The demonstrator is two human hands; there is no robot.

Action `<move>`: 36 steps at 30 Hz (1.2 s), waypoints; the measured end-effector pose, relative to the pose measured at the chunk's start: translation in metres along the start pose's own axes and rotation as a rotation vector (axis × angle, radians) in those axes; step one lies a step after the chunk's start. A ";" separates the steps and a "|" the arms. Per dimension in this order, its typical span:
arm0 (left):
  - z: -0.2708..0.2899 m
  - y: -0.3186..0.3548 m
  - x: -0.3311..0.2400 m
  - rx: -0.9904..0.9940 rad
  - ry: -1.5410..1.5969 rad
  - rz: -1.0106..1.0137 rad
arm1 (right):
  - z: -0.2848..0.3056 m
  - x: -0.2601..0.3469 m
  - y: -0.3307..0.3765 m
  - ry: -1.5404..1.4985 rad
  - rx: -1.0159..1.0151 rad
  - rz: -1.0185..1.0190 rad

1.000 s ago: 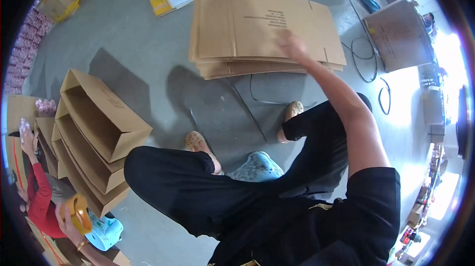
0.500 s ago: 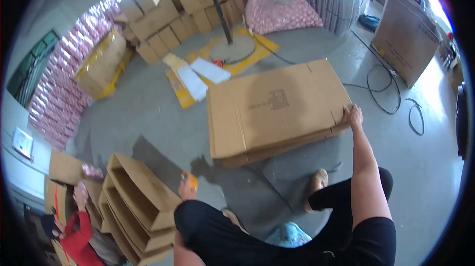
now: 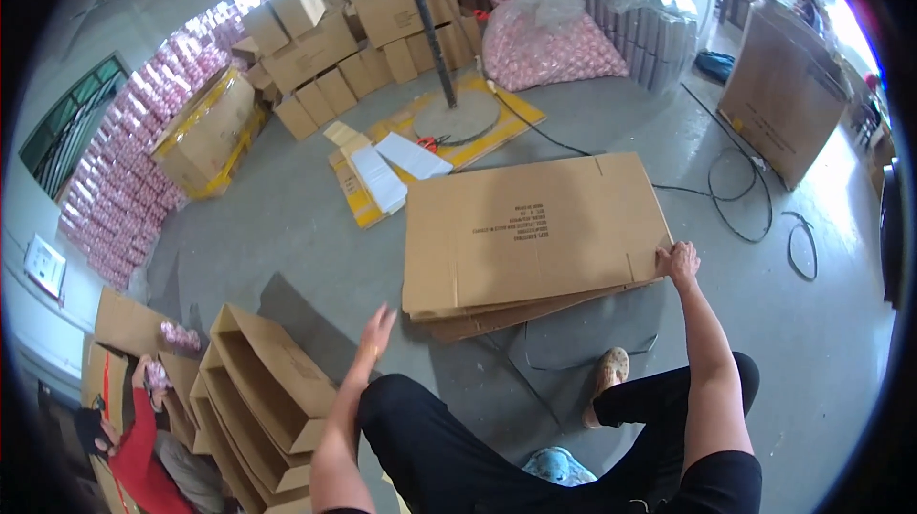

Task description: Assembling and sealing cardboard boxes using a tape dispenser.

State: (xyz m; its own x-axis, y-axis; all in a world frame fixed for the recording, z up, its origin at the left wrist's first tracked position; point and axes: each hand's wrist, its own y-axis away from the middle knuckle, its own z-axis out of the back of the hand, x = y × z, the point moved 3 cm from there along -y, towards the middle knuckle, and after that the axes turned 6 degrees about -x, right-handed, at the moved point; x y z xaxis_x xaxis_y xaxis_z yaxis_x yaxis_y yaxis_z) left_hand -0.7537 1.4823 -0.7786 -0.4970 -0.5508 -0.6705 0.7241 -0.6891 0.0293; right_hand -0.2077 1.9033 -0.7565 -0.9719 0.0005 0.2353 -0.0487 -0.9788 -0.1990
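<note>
A stack of flattened brown cardboard cartons (image 3: 458, 237) lies on the floor in front of me, its top sheet printed with dark lettering. The sheets below are slightly fanned out at the near side. At the near right corner of the top carton, my right hand (image 3: 679, 263) grips the edge with its fingers curled over the cardboard. My left hand (image 3: 378, 330) is held out just left of the stack's near left corner, apart from it. Its fingers are stretched, and no object shows in it.
Open boxes (image 3: 258, 390) stand nested at lower left, beside a person in a red sleeve (image 3: 140, 438) handling a pink packet. A black pole (image 3: 430, 32) rises from a round base beyond the stack. Cables (image 3: 740, 184) coil on the floor at right, near a tall carton (image 3: 783, 94).
My left hand has moved forward from beside my knee, and the orange thing it held is out of sight. My right hand stays at the carton corner. My view has tilted down a little less.
</note>
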 end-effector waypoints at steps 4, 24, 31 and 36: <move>-0.031 -0.060 -0.029 0.388 -0.072 0.248 | -0.005 0.000 0.007 0.033 0.023 0.003; -0.037 0.097 0.020 0.329 0.281 0.147 | 0.045 0.027 0.030 0.063 -0.006 0.086; 0.032 0.134 0.029 -0.056 -0.033 -0.160 | 0.112 0.166 0.062 -0.333 -0.525 0.808; 0.057 0.146 0.060 -0.261 -0.297 -0.401 | 0.070 0.166 0.152 -0.470 0.465 1.059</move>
State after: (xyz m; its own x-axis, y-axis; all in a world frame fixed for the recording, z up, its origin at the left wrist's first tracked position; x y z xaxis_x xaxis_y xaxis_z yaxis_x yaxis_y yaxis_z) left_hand -0.7053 1.3221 -0.7729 -0.8438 -0.4045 -0.3527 0.5261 -0.7532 -0.3949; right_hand -0.3607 1.7406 -0.6813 -0.3032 -0.8108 0.5007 0.8859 -0.4334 -0.1652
